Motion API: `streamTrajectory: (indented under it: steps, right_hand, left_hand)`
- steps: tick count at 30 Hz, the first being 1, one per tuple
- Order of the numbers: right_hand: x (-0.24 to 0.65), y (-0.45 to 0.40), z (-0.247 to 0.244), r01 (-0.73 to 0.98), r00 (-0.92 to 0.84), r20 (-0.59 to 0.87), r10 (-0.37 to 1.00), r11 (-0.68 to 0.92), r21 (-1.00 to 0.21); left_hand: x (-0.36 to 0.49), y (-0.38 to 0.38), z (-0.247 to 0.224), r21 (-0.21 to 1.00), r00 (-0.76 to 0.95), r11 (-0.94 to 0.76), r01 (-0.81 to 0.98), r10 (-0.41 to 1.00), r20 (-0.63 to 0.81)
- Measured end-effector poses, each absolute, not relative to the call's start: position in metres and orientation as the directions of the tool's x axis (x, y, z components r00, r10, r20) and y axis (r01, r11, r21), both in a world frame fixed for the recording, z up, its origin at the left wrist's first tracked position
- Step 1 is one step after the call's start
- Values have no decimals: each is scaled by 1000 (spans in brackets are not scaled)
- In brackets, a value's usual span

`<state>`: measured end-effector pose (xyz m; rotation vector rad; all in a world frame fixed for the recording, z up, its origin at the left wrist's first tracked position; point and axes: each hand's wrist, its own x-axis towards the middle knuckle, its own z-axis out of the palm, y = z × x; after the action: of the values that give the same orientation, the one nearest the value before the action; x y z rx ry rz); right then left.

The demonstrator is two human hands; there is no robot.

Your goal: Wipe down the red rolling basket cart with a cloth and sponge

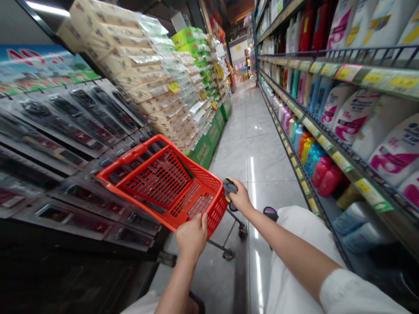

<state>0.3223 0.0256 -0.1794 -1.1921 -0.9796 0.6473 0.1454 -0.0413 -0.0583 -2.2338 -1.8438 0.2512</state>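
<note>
In a shop aisle, head view, tilted frame: a red basket (pixel 170 183) of plastic mesh rides on a wheeled trolley frame (pixel 229 244), low centre, between the two shelf runs. The basket shows nothing inside through the mesh.

Left hand (pixel 191 237): fingers curled over the near rim of the basket, clamped on it, thumb on the outer wall. Right hand (pixel 241 198): closed around a dark handle grip (pixel 229 188) at the basket's near right corner; fingers wrapped, grip mostly covered. Both forearms bare; a white sleeve (pixel 353 292) at the right elbow.

Surroundings: left of the basket, just beside it, a sloping display of dark packaged items (pixel 75 126), blurred, kind not readable. Beyond that, stacked tissue packs (pixel 147 74), then green cartons (pixel 191 39). Right side: wire-fronted shelves (pixel 327 144) with white, pink and blue bottles (pixel 353 113) and yellow price tags. Grey glossy floor tiles (pixel 258 148) run down the aisle. One dark shoe (pixel 270 213) visible beside the trolley wheels.
</note>
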Motion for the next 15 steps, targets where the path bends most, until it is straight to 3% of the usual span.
streamTrajectory:
  steps: [3,7,12,15]
  right_hand:
    - [325,23,-162,239,425,433,795,362,-901]
    - [310,0,-157,390,390,441,808,289,-874]
    - [306,-21,-160,482,159,521,839,395,-782]
    - [316,-8,-155,485,201,485,851,344,-804]
  left_hand:
    - [159,-39,-54,-240,185,-187,953,982,-32]
    - [175,-29,-47,-148,203,-218,965,973,-113]
    - [176,-19,-47,-52,227,-236,970,963,-143]
    - [175,-17,-49,-46,240,-247,968,962,-132]
